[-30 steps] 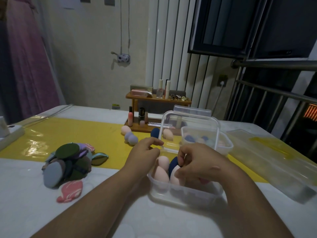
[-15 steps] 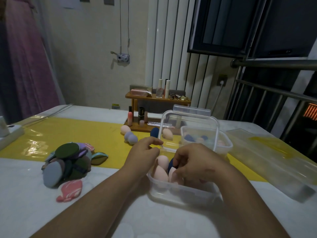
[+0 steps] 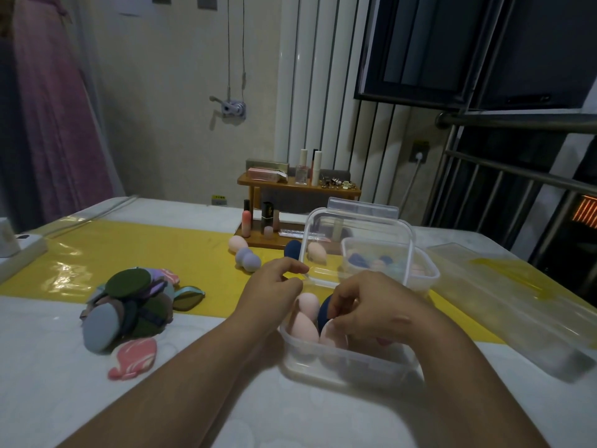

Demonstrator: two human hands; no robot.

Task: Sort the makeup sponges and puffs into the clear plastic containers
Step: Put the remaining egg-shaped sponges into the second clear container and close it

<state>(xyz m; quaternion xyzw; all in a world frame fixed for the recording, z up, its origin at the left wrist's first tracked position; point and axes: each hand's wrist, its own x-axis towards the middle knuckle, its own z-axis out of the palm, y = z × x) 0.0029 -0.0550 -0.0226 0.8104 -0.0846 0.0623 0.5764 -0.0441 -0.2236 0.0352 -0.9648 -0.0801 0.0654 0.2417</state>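
A clear container [image 3: 339, 363] stands near me on the white table, with pink sponges [image 3: 305, 324] and a dark blue sponge [image 3: 324, 313] inside. My right hand [image 3: 371, 305] reaches into it, fingers curled on a pale pink sponge [image 3: 332, 337]. My left hand [image 3: 274, 286] pinches the lower left corner of the clear lid [image 3: 355, 234], which stands upright behind the container. A second clear container [image 3: 428, 279] behind it holds blue and pink sponges. Loose pink [image 3: 238, 244], lilac [image 3: 247, 260] and dark blue [image 3: 292, 248] sponges lie on the yellow runner. A pile of flat puffs [image 3: 129, 302] sits at left.
A pink patterned puff [image 3: 134, 357] lies in front of the pile. A wooden cosmetics rack [image 3: 297, 189] stands at the back. A long clear box [image 3: 517, 305] lies at right, a power strip [image 3: 19, 253] at far left. Metal railing runs along the right.
My right hand has sunk a little deeper into the near container with the pale pink sponge. My left hand stays at the lid.
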